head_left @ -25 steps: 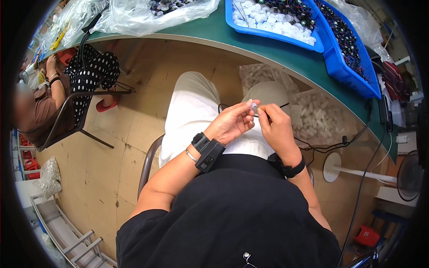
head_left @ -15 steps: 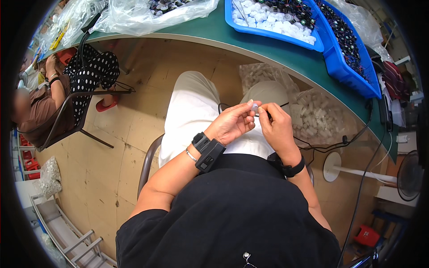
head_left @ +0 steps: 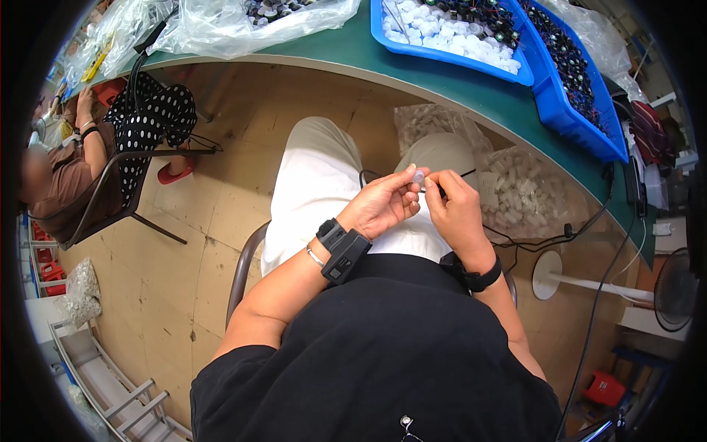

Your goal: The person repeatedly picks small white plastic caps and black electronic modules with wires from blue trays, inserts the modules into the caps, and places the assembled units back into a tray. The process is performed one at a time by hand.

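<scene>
Over my lap my left hand point(head_left: 384, 202) pinches a small whitish round cap point(head_left: 419, 177) between thumb and fingertips. Close against its right side, my right hand point(head_left: 454, 211) is closed, thumb and forefinger pressed together. Something dark and small shows by those fingertips, too small to name. Beyond my knees a blue tray point(head_left: 449, 62) on the table holds many white caps point(head_left: 442, 37) and dark parts with wires. To its right, a second blue tray point(head_left: 549, 110) is filled with more dark wired parts point(head_left: 571, 70).
The green table edge point(head_left: 324, 62) curves ahead of my knees. Under it lie clear bags of white tubular pieces point(head_left: 526, 184). Black cables point(head_left: 571, 234) hang at right, near a fan point(head_left: 674, 289). At left a person point(head_left: 85, 166) sits on a chair.
The cap between my fingertips has turned slightly and shows more of its round face. Both hands stay nearly in place.
</scene>
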The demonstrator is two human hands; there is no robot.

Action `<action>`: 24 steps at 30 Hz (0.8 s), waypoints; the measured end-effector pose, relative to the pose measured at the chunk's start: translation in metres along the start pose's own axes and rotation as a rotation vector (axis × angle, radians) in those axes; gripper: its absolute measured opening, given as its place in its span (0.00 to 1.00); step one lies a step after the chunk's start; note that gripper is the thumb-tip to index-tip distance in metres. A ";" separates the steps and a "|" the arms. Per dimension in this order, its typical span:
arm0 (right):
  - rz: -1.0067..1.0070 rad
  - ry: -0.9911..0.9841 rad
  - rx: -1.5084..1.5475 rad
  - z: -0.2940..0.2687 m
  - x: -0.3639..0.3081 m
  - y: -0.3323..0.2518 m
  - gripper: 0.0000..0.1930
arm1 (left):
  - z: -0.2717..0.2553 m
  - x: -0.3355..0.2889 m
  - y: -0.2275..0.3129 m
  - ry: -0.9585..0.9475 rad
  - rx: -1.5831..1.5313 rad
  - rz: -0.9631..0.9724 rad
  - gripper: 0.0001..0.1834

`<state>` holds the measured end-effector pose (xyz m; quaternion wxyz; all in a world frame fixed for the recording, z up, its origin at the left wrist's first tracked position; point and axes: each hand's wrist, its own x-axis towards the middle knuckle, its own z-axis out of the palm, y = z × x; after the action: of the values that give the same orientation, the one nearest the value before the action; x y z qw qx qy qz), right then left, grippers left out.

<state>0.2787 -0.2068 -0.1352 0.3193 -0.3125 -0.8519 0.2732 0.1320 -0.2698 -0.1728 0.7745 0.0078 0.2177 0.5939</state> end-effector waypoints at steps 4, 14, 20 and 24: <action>-0.005 0.001 0.002 -0.001 0.001 -0.001 0.02 | 0.001 0.000 0.000 0.009 0.012 0.004 0.20; 0.028 0.022 0.071 0.003 0.001 0.005 0.02 | 0.005 0.000 0.001 0.047 0.159 0.058 0.18; 0.063 0.050 0.117 0.000 0.003 -0.001 0.01 | 0.005 0.001 0.000 0.044 0.072 0.028 0.17; 0.060 0.023 0.076 -0.002 0.003 -0.004 0.01 | 0.002 0.003 -0.001 0.035 0.054 0.020 0.16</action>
<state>0.2765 -0.2068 -0.1296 0.3324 -0.3284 -0.8275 0.3113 0.1338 -0.2671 -0.1726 0.7639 0.0204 0.2472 0.5957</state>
